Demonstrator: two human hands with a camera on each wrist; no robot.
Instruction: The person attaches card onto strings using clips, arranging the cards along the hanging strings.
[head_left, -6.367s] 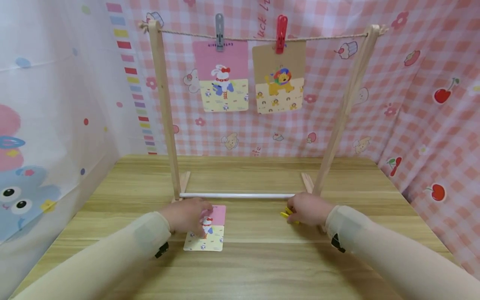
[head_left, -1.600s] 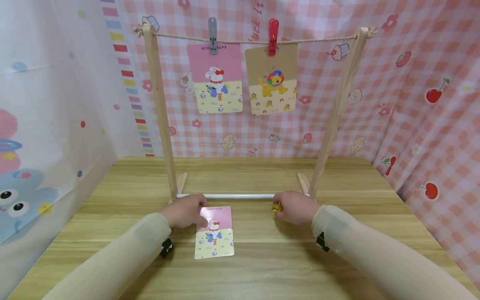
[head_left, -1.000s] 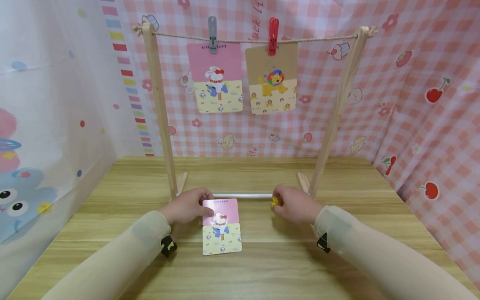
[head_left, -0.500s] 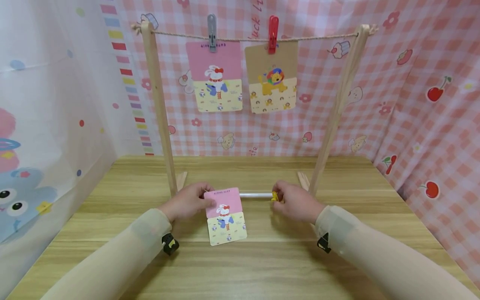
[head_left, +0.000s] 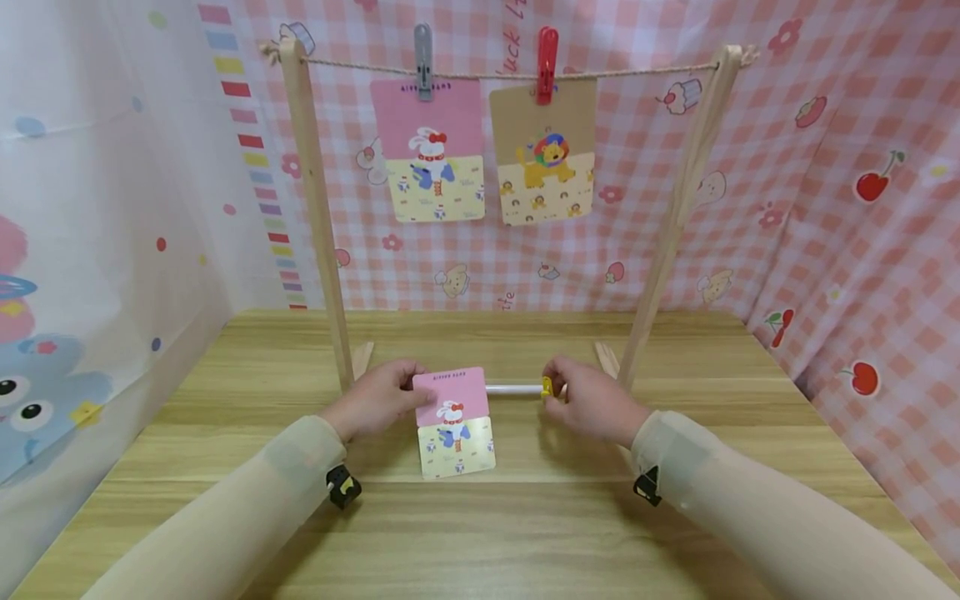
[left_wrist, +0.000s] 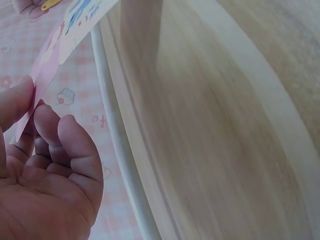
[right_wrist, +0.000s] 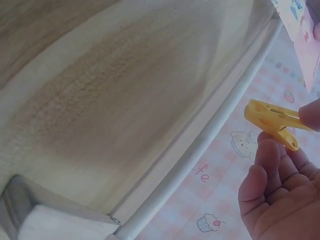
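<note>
My left hand [head_left: 377,402] pinches a pink and yellow card [head_left: 456,446] with a white rabbit picture by its upper left edge, thumb in front. The card is raised over the table and tilts slightly; in the left wrist view the thumb and fingers grip its pink end [left_wrist: 46,65]. My right hand [head_left: 592,402] holds a yellow clothespin [head_left: 547,387] between thumb and fingers, its nose toward the card. The right wrist view shows the clothespin [right_wrist: 272,120] with the thumb on one handle and a finger under the other. A short space separates card and clothespin.
Behind the hands stands a wooden frame [head_left: 318,208] with a white crossbar [head_left: 516,389] low down and a twine line [head_left: 622,73] on top. A grey clip [head_left: 423,62] holds a rabbit card [head_left: 435,187]; a red clip [head_left: 547,67] holds a lion card [head_left: 543,196].
The left hand has lifted the rabbit card off the table, moving it up and to the right. The right hand has raised the yellow clothespin slightly and turned it toward the card.
</note>
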